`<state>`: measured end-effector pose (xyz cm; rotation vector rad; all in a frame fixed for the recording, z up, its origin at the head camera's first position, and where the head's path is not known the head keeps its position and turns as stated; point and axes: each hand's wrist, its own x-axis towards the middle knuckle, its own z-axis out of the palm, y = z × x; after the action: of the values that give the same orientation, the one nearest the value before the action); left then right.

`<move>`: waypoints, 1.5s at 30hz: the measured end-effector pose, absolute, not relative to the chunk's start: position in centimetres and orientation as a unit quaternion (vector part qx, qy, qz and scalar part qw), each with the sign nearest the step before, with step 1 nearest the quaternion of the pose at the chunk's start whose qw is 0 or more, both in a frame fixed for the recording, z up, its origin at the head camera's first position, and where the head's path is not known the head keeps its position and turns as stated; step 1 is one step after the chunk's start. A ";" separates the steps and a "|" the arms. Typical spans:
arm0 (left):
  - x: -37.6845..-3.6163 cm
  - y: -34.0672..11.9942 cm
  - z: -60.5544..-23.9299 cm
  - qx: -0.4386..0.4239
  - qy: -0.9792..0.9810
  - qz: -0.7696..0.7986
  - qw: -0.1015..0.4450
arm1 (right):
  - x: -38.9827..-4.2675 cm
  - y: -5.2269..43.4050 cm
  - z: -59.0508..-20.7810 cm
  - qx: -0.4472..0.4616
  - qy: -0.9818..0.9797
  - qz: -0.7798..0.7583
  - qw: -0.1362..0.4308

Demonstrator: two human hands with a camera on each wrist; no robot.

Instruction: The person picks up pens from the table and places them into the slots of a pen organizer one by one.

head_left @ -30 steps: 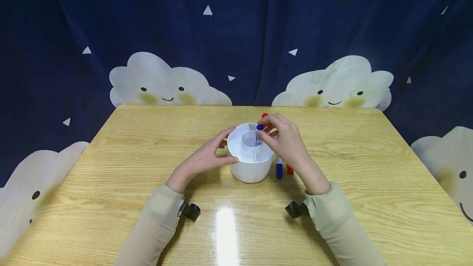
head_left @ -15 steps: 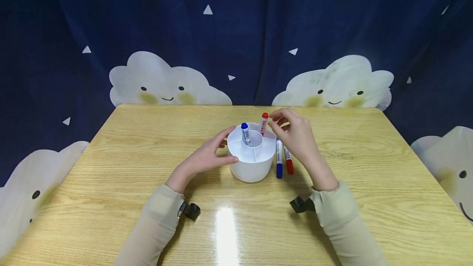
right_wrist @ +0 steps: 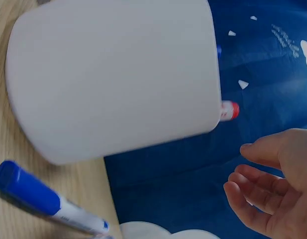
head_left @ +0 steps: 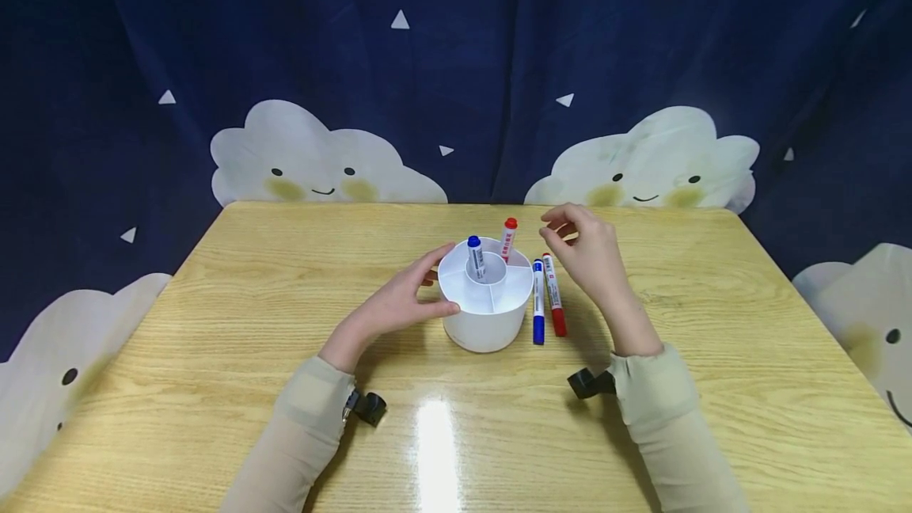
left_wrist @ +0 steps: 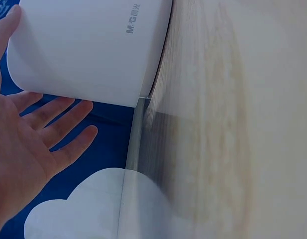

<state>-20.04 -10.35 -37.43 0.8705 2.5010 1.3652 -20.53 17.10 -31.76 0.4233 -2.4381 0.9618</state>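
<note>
Two hands at work in the head view. The left hand [head_left: 399, 299], left of centre, is clamped on the white holder [head_left: 484, 332], thumb over the near rim and fingers round the far side. Over to the right, the right hand [head_left: 586, 250] hangs in the air, well apart from the other, fingers loosely bent, nothing between them. Between the two sits the holder, upright on the table [head_left: 214, 370]. One blue-capped marker [head_left: 476, 260] leans left in its round middle well; a red-capped marker [head_left: 508, 241] stands in the upper-right outer compartment. Just right of the holder, a second blue marker [head_left: 538, 303] and a second red marker [head_left: 553, 295] lie side by side, caps toward the bottom of the frame.

What's changed? A second ago that right hand was pinching a blue marker over the middle well; now it has let go and moved up and right, farther off than half a second ago, uncovering the whole lying red marker. The left hand hasn't budged.

Left wrist view: holder wall at upper left, thumb at its edge, the fingers spread below.

Right wrist view: holder filling the upper left, red cap poking past its right edge, blue cap at lower left, hand at lower right, clear of everything.
</note>
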 end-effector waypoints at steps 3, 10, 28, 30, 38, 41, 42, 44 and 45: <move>-20.0 -10.4 -37.4 0.288 0.839 0.455 0.082 | -21.0 17.5 -32.4 0.146 -0.898 0.344 0.231; -20.1 -10.5 -37.5 0.290 0.839 0.453 0.080 | -22.0 18.3 -33.5 0.116 -0.922 0.330 0.168; -20.3 -10.5 -37.7 0.283 0.840 0.454 0.089 | -23.6 19.6 -36.4 0.069 -0.956 0.283 0.025; -20.2 -10.5 -37.6 0.284 0.841 0.452 0.087 | -23.7 19.6 -36.6 0.065 -0.958 0.280 0.014; -20.1 -10.5 -37.6 0.288 0.839 0.454 0.081 | -24.0 19.9 -37.8 0.058 -0.957 0.282 -0.018; -20.1 -10.5 -37.6 0.289 0.839 0.454 0.082 | -24.1 19.9 -38.2 0.055 -0.958 0.279 -0.023; -20.1 -10.5 -37.6 0.289 0.839 0.454 0.082 | -24.1 19.9 -38.3 0.055 -0.959 0.278 -0.024; -20.0 -10.5 -37.6 0.289 0.839 0.455 0.081 | -24.1 19.9 -38.4 0.051 -0.960 0.274 -0.026; -20.0 -10.5 -37.6 0.289 0.839 0.455 0.081 | -24.1 19.8 -38.5 0.049 -0.961 0.272 -0.027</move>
<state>-20.03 -10.49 -37.62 0.8634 2.5071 1.3596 -24.07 19.83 -38.47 0.1569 -3.0710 0.8686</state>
